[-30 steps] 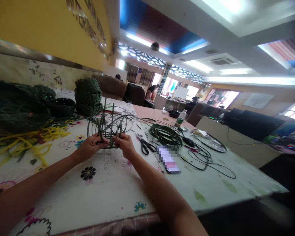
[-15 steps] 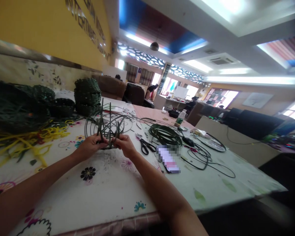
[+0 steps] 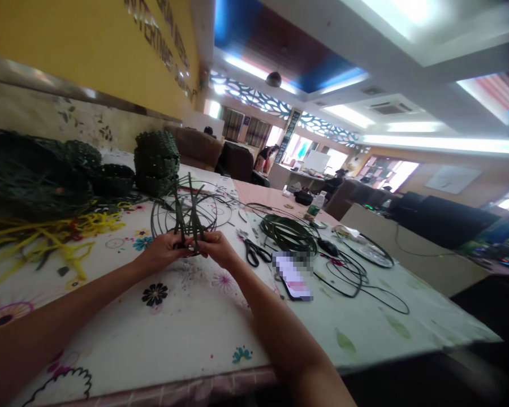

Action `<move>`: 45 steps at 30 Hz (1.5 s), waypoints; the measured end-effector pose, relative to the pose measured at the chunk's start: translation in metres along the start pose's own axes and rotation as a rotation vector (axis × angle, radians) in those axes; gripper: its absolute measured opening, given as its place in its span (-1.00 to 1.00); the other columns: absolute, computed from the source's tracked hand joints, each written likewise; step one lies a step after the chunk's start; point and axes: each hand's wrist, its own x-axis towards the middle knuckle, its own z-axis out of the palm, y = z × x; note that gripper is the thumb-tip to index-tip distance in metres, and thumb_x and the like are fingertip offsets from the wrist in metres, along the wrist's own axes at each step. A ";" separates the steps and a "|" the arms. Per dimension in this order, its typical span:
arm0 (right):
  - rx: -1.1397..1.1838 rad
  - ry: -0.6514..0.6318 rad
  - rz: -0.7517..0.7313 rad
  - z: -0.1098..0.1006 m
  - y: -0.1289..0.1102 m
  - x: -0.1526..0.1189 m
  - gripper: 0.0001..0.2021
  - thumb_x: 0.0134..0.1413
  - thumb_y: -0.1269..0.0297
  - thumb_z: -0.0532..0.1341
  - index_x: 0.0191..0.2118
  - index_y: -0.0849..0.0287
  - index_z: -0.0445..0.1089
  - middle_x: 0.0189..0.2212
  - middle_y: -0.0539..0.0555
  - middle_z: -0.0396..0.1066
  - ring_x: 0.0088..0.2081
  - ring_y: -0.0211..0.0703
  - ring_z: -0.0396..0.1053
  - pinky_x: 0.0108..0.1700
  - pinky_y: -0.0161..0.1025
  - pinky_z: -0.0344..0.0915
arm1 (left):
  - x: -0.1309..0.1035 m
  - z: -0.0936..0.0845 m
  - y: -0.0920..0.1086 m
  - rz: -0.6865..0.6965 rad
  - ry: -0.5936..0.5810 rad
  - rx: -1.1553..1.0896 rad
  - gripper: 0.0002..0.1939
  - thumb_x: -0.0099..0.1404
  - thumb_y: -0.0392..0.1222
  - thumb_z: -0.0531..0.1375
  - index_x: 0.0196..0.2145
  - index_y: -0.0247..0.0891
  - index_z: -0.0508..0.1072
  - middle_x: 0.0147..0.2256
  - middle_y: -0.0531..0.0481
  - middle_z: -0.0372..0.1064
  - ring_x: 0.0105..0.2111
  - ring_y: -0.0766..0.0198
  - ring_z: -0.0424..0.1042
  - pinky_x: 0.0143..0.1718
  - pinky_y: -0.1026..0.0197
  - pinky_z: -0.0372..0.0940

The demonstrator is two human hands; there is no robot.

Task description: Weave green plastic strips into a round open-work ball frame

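Dark green weaving strips (image 3: 189, 212) form a loose, unfinished-looking weave above the table, with some ends standing upright and others curving out in loops. My left hand (image 3: 165, 249) is closed on the strips at the weave's left side. Close beside it, my right hand (image 3: 214, 246) pinches strips at the right side. The fingertips of both hands nearly meet low on the weave, and the exact crossing of strips between them is hidden. Black-handled scissors (image 3: 254, 252) lie on the table to the right of my right hand.
Finished dark green baskets (image 3: 156, 161) are stacked at the back left, near yellow strips (image 3: 55, 243). On the right lie a coil of green strip (image 3: 288, 232), a phone (image 3: 292, 277) and a computer mouse (image 3: 327, 246). A bottle (image 3: 315, 206) stands farther back. A person (image 3: 264, 158) bends in the background.
My hands have come slightly closer together, and the upright strips now lean and cross more. The camera view has shifted a little, moving the scene rightward.
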 end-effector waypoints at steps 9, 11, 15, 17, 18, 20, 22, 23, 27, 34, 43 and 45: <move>0.050 0.119 0.007 0.011 0.004 -0.003 -0.69 -0.14 0.03 0.38 -0.34 0.18 0.55 -0.61 -0.09 0.36 -0.62 -0.39 0.14 -0.57 -0.37 0.08 | 0.003 0.000 -0.008 -0.014 -0.068 -0.143 -0.78 0.09 0.03 0.31 -0.36 -0.10 0.66 -0.28 0.00 0.54 -0.18 0.10 0.48 -0.12 0.19 0.35; 0.094 0.157 0.030 0.010 0.003 -0.002 -0.68 -0.11 0.04 0.36 -0.29 0.17 0.52 -0.62 -0.11 0.35 -0.63 -0.39 0.17 -0.58 -0.37 0.09 | 0.003 0.001 -0.007 -0.030 -0.048 -0.168 -0.79 0.06 0.01 0.32 -0.38 -0.12 0.65 -0.28 -0.01 0.55 -0.18 0.10 0.49 -0.12 0.20 0.35; 0.187 0.205 0.048 0.003 0.002 -0.001 -0.70 -0.11 0.09 0.35 -0.29 0.17 0.43 -0.63 -0.14 0.32 -0.63 -0.38 0.22 -0.60 -0.39 0.07 | 0.003 -0.001 0.000 -0.154 0.004 -0.292 -0.77 -0.01 -0.03 0.36 -0.39 -0.19 0.61 -0.36 0.00 0.54 -0.34 0.18 0.48 -0.26 0.21 0.35; 0.187 0.179 0.022 0.001 0.001 0.000 -0.74 -0.12 0.14 0.36 -0.32 0.16 0.40 -0.59 -0.14 0.33 -0.60 -0.38 0.24 -0.58 -0.39 0.08 | 0.003 -0.003 0.001 -0.219 0.037 -0.352 -0.74 -0.05 -0.04 0.38 -0.39 -0.21 0.58 -0.40 0.00 0.53 -0.40 0.21 0.46 -0.30 0.22 0.35; 0.173 0.168 0.013 0.001 0.001 0.000 -0.75 -0.12 0.16 0.36 -0.33 0.16 0.39 -0.58 -0.14 0.33 -0.59 -0.38 0.25 -0.58 -0.40 0.07 | 0.003 -0.004 0.001 -0.238 0.043 -0.365 -0.73 -0.06 -0.05 0.39 -0.40 -0.22 0.57 -0.42 0.01 0.53 -0.41 0.22 0.46 -0.31 0.22 0.35; 0.146 0.148 0.019 0.002 0.001 0.001 -0.75 -0.12 0.18 0.36 -0.30 0.15 0.39 -0.58 -0.14 0.32 -0.60 -0.39 0.24 -0.60 -0.40 0.04 | 0.003 -0.006 0.000 -0.245 0.038 -0.366 -0.73 -0.07 -0.04 0.40 -0.43 -0.23 0.55 -0.46 0.02 0.50 -0.44 0.23 0.44 -0.34 0.22 0.34; 0.147 0.110 0.044 0.003 0.002 0.001 -0.70 -0.12 0.19 0.37 -0.22 0.15 0.39 -0.55 -0.14 0.34 -0.60 -0.38 0.25 -0.60 -0.40 0.03 | 0.003 -0.008 -0.001 -0.220 0.023 -0.347 -0.73 -0.07 -0.02 0.40 -0.47 -0.23 0.53 -0.48 0.03 0.47 -0.45 0.23 0.44 -0.35 0.22 0.34; 0.151 0.089 0.051 0.004 0.003 0.001 -0.68 -0.12 0.20 0.37 -0.19 0.15 0.39 -0.53 -0.13 0.35 -0.60 -0.38 0.26 -0.60 -0.39 0.04 | 0.003 -0.009 -0.001 -0.200 0.016 -0.332 -0.74 -0.06 -0.01 0.39 -0.48 -0.23 0.52 -0.48 0.03 0.47 -0.44 0.23 0.44 -0.34 0.22 0.34; 0.105 0.006 0.004 0.001 0.004 -0.001 -0.72 -0.05 0.25 0.34 -0.18 0.16 0.40 -0.44 -0.07 0.39 -0.54 -0.37 0.31 -0.56 -0.39 0.13 | 0.003 -0.010 -0.002 -0.159 -0.002 -0.304 -0.72 -0.04 0.00 0.39 -0.50 -0.25 0.50 -0.47 0.01 0.46 -0.41 0.22 0.44 -0.32 0.21 0.35; -0.346 -0.259 -0.173 -0.012 0.001 -0.002 -0.86 0.09 0.37 0.27 -0.19 0.15 0.47 -0.23 0.05 0.39 -0.32 -0.29 0.37 -0.33 -0.35 0.35 | 0.004 -0.015 -0.008 -0.201 -0.026 -0.340 -0.67 0.00 0.05 0.39 -0.43 -0.27 0.51 -0.47 0.05 0.47 -0.44 0.29 0.41 -0.39 0.29 0.28; -0.116 0.163 -0.097 0.015 0.026 -0.003 -0.77 0.02 0.15 0.31 -0.24 0.17 0.53 -0.55 -0.07 0.37 -0.60 -0.37 0.28 -0.65 -0.44 0.16 | 0.004 -0.019 -0.013 -0.239 -0.002 -0.360 -0.64 0.03 0.07 0.40 -0.41 -0.29 0.50 -0.51 0.06 0.39 -0.49 0.35 0.34 -0.45 0.32 0.17; -0.081 0.254 -0.082 0.022 0.028 -0.003 -0.78 -0.01 0.15 0.33 -0.30 0.19 0.52 -0.61 -0.09 0.36 -0.65 -0.38 0.24 -0.67 -0.43 0.14 | 0.004 -0.018 -0.013 -0.207 -0.001 -0.372 -0.66 0.04 0.05 0.39 -0.42 -0.29 0.49 -0.51 0.06 0.39 -0.49 0.35 0.33 -0.45 0.32 0.17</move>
